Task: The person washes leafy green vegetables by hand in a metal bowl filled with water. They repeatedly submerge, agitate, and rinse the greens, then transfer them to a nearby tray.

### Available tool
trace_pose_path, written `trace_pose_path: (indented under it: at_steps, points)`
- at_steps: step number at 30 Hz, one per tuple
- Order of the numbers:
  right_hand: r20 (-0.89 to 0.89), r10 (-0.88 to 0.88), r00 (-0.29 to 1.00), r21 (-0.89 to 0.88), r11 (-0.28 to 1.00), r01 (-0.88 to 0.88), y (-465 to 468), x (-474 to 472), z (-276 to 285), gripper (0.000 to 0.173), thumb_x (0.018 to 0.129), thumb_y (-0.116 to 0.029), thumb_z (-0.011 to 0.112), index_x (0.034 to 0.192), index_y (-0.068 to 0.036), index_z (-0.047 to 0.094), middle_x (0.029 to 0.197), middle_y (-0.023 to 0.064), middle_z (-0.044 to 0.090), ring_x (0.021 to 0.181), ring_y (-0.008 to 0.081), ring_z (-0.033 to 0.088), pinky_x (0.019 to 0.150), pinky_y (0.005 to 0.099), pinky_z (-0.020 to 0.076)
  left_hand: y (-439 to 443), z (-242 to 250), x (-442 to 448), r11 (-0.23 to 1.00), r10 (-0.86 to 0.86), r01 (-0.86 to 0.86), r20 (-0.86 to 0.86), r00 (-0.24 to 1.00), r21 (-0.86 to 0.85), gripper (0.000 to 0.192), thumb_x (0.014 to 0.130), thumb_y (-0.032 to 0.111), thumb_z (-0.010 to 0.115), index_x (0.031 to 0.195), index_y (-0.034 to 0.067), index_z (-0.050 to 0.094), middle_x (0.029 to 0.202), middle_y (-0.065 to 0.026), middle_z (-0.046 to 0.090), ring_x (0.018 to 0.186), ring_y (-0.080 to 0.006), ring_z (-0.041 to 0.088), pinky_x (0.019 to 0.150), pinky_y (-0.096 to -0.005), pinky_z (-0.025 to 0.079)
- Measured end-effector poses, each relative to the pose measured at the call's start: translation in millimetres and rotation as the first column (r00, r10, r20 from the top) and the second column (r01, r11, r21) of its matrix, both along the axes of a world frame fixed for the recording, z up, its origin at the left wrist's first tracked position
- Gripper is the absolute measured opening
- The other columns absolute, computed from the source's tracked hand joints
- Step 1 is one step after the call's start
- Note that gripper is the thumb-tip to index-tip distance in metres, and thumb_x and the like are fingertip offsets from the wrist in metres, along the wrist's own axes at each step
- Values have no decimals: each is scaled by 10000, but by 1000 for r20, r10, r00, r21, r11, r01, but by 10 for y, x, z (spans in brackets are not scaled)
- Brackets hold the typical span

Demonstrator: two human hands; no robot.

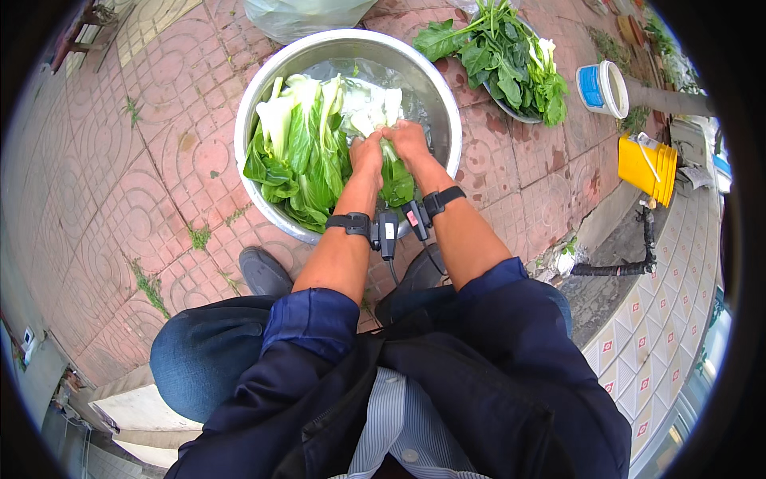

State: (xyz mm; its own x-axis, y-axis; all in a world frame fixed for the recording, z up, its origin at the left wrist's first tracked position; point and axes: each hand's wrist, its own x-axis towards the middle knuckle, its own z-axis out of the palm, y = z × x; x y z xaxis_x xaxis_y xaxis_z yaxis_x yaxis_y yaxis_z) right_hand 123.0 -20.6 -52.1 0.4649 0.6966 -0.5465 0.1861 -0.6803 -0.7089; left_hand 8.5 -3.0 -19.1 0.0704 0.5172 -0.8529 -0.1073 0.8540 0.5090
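A wide metal basin [446, 114] with water [431, 99] in it stands on the paving before me. Leafy bok choy [305, 138] fills its left side, white stems pointing away from me and green leaves towards me. Both my left hand [367, 152] and my right hand [408, 139] are over the basin, close together, gripping one bunch of bok choy [395, 179] between them. Its pale stems lie beyond my fingers, and its leaves hang below. My fingertips are partly hidden among the stems.
At the upper right, a second basin [526, 118] holds spinach-like greens [499, 66]. Farther right are a white bucket [601, 90], lying tilted, and a yellow bucket [646, 167]. A translucent plastic bag [305, 18] sits behind the large basin. My shoes [263, 272] are near its front rim.
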Motion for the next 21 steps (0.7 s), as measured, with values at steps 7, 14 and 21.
trace_pose_path:
  at_steps: [7,14,21]
  points:
    - [-215,-292,932,-120,955,271,-130,-47,312,182,855,-139,749,990,-16,752,921,103,723,837,179,655,714,329,499,-11,-29,11,995,49,-36,148,988,-89,423,899,176,733,1252,-22,607,1213,-161,657,1030,-270,626,879,-430,497]
    - [387,48,921,-115,993,-3,-26,80,414,262,829,-210,761,1014,-25,756,973,170,755,900,296,734,813,393,549,-23,19,-8,994,-81,86,-76,994,68,321,887,134,694,1162,-27,658,1131,-141,691,968,-232,640,825,-386,491]
    - [180,-242,953,-54,965,255,317,298,67,379,788,-322,803,933,19,726,924,238,737,881,368,730,850,422,544,-100,-43,27,988,71,-55,-107,992,145,434,810,58,716,1224,-42,631,1161,-151,694,998,-259,656,857,-370,497]
